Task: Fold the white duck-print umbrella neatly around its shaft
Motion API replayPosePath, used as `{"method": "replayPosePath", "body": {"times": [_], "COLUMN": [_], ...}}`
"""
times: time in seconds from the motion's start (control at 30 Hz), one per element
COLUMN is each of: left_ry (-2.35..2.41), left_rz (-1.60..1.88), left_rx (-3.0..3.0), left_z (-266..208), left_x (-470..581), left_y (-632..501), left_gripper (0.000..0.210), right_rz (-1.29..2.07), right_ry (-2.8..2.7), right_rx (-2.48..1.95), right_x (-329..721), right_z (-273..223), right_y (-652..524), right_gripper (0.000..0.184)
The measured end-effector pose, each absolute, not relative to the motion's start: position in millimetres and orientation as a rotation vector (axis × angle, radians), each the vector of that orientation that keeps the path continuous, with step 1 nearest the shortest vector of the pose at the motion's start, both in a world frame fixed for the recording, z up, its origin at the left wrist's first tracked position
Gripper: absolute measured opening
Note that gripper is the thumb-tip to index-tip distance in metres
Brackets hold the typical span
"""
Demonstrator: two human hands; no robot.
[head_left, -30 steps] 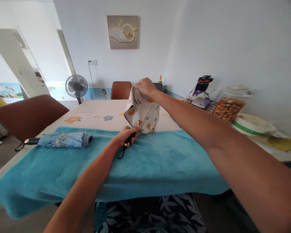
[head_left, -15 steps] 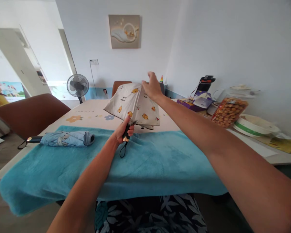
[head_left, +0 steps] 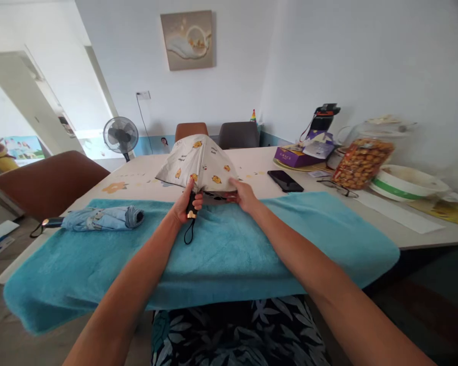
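Observation:
A cream umbrella [head_left: 202,161] printed with small yellow figures points away from me, its canopy partly collapsed and loose. My left hand [head_left: 187,203] is wrapped round its black handle, and a wrist loop hangs below. At the canopy's right lower edge, my right hand [head_left: 244,195] pinches the fabric between thumb and fingers; some fingertips are hidden under the cloth. To the left lies a rolled light-blue umbrella [head_left: 99,219] with a dark handle. Both umbrellas are over a teal blanket [head_left: 229,254] spread along the table's near side.
On the table [head_left: 252,158] to the right are a black phone [head_left: 285,181], eyeglasses [head_left: 338,188], a purple box [head_left: 295,156], a jar of brown snacks [head_left: 362,162] and a white-green bowl [head_left: 400,183]. Chairs [head_left: 53,183] stand around it; a fan [head_left: 121,135] is behind.
My right hand has come down from above the canopy's top to its right lower edge and grips the fabric there. The left hand keeps hold of the handle. The view has shifted slightly.

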State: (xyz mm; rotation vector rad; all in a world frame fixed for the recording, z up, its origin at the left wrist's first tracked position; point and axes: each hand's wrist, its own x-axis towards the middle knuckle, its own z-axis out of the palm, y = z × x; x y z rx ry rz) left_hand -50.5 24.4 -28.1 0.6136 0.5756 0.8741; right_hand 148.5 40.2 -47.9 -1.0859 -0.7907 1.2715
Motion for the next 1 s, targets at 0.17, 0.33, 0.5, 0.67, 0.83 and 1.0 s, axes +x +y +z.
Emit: {"method": "replayPosePath", "body": {"times": [0.17, 0.33, 0.5, 0.67, 0.83, 1.0], "left_ry": [0.651, 0.714, 0.702, 0.672, 0.636, 0.644], "left_rz": [0.895, 0.957, 0.978, 0.972, 0.959, 0.930], "left_rx": [0.665, 0.705, 0.773, 0.777, 0.723, 0.736], "left_z": [-32, -34, -37, -38, -36, -38], "left_x": [-47, -45, -46, -48, -49, -49], "left_y": [23, 24, 27, 26, 26, 27], "left_gripper": [0.047, 0.039, 0.032, 0.028, 0.030, 0.030], "right_rz": [1.303, 1.355, 1.394, 1.584, 1.657, 1.632], "right_ry": [-0.700, -0.605, -0.552, -0.698, -0.904, -0.883], "right_rx": [-0.942, -0.679, -0.655, -0.589, -0.686, -0.864], "right_x": [156, 164, 164, 157, 145, 139], "right_z": [-39, -26, -25, -34, -45, -45], "right_y": [36, 28, 24, 22, 21, 23], "right_gripper": [0.007, 0.011, 0.013, 0.019, 0.015, 0.017]}}
